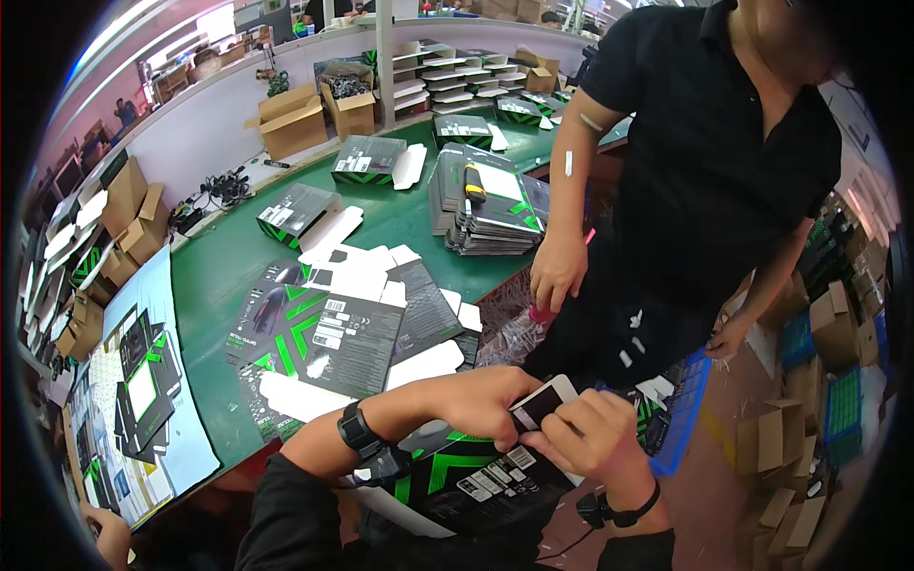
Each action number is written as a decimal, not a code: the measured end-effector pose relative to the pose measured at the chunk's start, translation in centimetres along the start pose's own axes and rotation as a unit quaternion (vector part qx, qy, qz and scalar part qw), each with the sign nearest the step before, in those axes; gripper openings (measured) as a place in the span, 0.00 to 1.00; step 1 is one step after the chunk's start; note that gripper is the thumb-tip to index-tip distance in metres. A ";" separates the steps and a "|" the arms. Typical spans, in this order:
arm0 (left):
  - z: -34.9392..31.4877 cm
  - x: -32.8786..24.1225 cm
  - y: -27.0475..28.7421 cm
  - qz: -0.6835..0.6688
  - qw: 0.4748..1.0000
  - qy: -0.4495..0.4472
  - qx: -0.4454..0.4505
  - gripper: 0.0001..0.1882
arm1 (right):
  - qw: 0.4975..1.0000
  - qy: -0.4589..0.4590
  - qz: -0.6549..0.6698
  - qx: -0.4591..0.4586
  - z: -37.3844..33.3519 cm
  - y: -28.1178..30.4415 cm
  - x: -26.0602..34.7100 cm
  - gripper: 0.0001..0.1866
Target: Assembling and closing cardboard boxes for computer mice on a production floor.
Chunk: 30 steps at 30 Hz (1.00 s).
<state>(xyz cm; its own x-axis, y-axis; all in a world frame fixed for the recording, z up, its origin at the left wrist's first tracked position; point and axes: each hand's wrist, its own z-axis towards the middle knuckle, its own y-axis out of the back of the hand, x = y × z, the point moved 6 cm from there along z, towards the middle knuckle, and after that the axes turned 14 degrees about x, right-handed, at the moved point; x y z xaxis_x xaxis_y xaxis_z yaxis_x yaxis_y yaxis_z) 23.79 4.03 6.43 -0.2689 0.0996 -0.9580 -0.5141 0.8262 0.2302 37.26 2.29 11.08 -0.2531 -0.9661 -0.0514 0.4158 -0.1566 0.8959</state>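
Left hand: the left hand (487,407) is curled, gripping the near side of a small dark panel (541,404) with a pale edge.
Right hand: the right hand (592,436) is bent closed on the panel's other side, thumb and fingers pinching it.
Black-and-green carton: the carton (500,487) lies tilted beneath both hands, in front of the person's body and beyond the edge of the green counter (392,224); what bears it from below cannot be seen. The panel looks like its end flap, though the fingers hide the join.
Bend risk: uneven pressure from the two hands could crease the panel or tear it at a fold.
Slip risk: with no visible firm surface under it, the carton could slide or tip if either hand lets go.
Loose cartons: printed cartons (354,344) overlap near the counter's edge, close to the left forearm; a sweep of the elbow could push some off.
Stack: a yellow-and-black tool (473,181) rests on a pile of flattened cartons (495,226); a knock to the pile could send it sliding.
Neighbour: a co-worker (700,162) stands just across, beside a blue crate (687,433); a bump there could jolt the grip.
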 end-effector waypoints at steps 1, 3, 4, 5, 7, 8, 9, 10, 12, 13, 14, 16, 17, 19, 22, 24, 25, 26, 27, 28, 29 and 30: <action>0.1 0.1 0.1 0.001 1.000 -0.002 -0.002 0.22 | 1.000 0.000 0.000 0.008 -0.3 -0.3 0.2 0.15; 0.6 0.5 0.1 -0.019 1.000 -0.015 0.002 0.22 | 1.000 -0.010 0.006 0.005 -0.7 -0.6 -0.2 0.15; 0.8 0.6 0.1 -0.019 1.000 -0.017 0.003 0.22 | 0.999 -0.032 -0.011 -0.029 -0.7 -0.2 -0.7 0.14; 0.8 0.5 -0.1 -0.015 1.000 -0.026 0.001 0.21 | 0.996 -0.055 -0.026 -0.064 -0.8 0.2 -1.0 0.14; 1.0 0.6 -0.3 -0.014 0.999 -0.034 0.003 0.21 | 0.995 -0.075 -0.025 -0.058 -0.3 0.4 -1.6 0.13; 1.2 0.7 -0.2 -0.016 1.000 -0.019 0.014 0.21 | 0.996 -0.065 -0.021 -0.061 0.0 0.4 -1.7 0.13; 1.3 0.8 -0.1 -0.017 1.000 -0.005 0.025 0.21 | 0.996 -0.055 -0.016 -0.064 0.1 0.5 -1.7 0.13; 1.2 0.7 0.0 -0.012 1.000 0.007 0.028 0.21 | 0.997 -0.051 -0.021 -0.060 0.2 0.5 -1.6 0.13; 1.3 1.5 0.0 -0.016 0.999 -0.007 0.032 0.21 | 0.998 -0.032 -0.005 -0.051 0.1 0.4 -1.7 0.12; 1.3 1.7 0.0 -0.019 0.999 -0.021 0.029 0.22 | 0.999 -0.008 0.010 -0.042 0.0 0.3 -1.5 0.12; 1.2 1.5 0.2 -0.031 0.999 -0.007 0.031 0.22 | 0.999 -0.003 0.007 -0.038 -0.1 -0.1 -1.4 0.12; 1.2 1.6 0.2 -0.027 0.999 -0.014 0.028 0.21 | 0.999 -0.006 0.010 -0.038 -0.3 -0.3 -1.5 0.12; 1.3 1.5 0.2 -0.021 0.999 -0.024 0.024 0.21 | 0.999 -0.008 0.010 -0.038 -0.5 -0.4 -1.5 0.12; 1.6 1.7 0.2 -0.020 0.999 -0.019 0.034 0.21 | 0.999 -0.008 0.018 -0.034 -0.5 -0.3 -1.5 0.12; 1.3 1.2 -0.1 -0.011 0.999 0.010 0.035 0.21 | 0.998 -0.020 0.052 -0.029 -0.4 -0.2 -1.3 0.11; 1.3 1.1 -0.2 -0.002 0.999 0.028 0.033 0.21 | 0.996 -0.037 0.072 -0.023 -0.4 -0.4 -1.3 0.11; 1.2 1.0 -0.2 0.014 0.999 0.029 0.018 0.21 | 0.996 -0.036 0.079 -0.026 -0.5 -0.4 -1.2 0.11; 1.1 0.9 -0.2 0.031 0.999 0.029 0.002 0.21 | 0.995 -0.033 0.086 -0.028 -0.5 -0.4 -1.1 0.11; 1.0 0.8 -0.5 0.035 0.999 0.026 0.005 0.21 | 0.996 -0.035 0.081 -0.029 -0.6 -0.3 -0.9 0.11; 0.8 0.6 -0.4 0.039 0.999 0.015 -0.018 0.21 | 0.997 -0.026 0.072 -0.020 -0.6 -0.4 -0.5 0.10; 0.7 0.4 -0.3 0.045 0.998 0.002 -0.041 0.22 | 0.998 -0.018 0.061 -0.010 -0.6 -0.4 -0.1 0.09; 0.9 0.3 -0.5 0.031 0.999 -0.006 -0.037 0.24 | 0.998 -0.004 0.059 -0.003 -0.6 -0.5 0.3 0.08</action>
<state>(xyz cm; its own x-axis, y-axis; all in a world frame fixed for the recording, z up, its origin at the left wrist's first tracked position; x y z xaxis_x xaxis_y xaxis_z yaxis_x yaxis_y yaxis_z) 24.68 4.14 5.85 -0.2919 0.1558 -0.9437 -0.5562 0.7750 0.3000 37.51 1.95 10.36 -0.2083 -0.9763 0.0583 0.4477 -0.0422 0.8932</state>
